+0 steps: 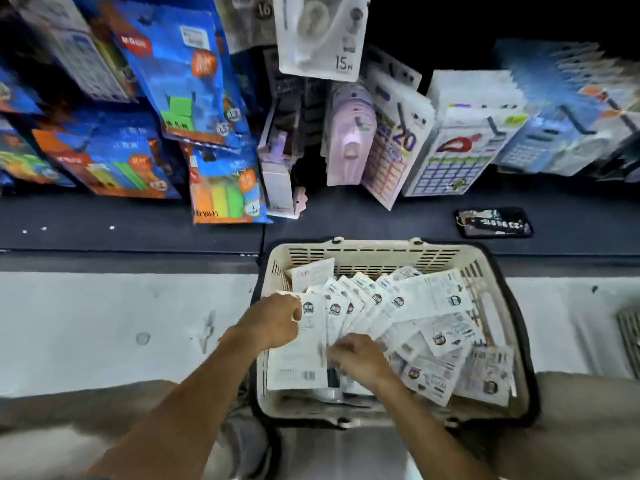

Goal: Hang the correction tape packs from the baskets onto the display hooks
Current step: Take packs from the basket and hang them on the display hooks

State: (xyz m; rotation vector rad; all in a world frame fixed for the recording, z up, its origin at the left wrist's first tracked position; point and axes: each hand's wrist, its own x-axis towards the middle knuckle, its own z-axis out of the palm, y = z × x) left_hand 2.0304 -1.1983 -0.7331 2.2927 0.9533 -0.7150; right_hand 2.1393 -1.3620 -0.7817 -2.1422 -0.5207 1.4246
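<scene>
My left hand (273,315) pinches the top edge of the fanned correction tape packs (349,313) over the cream basket (381,252); my right hand (360,358) curls round the fan's lower ends. Loose packs (485,375) lie just right of my grip. My right fingers hide the packs' bottoms; the printing is blurred. The display hooks (401,114) stand well above.

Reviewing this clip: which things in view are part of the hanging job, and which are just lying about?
Job: white correction tape packs fanned in the cream basket; left hand and right hand, both gripping packs; display hooks.

Lying about: black phone-like slab on the dark ledge; blue sticky-note packs, already hung.
</scene>
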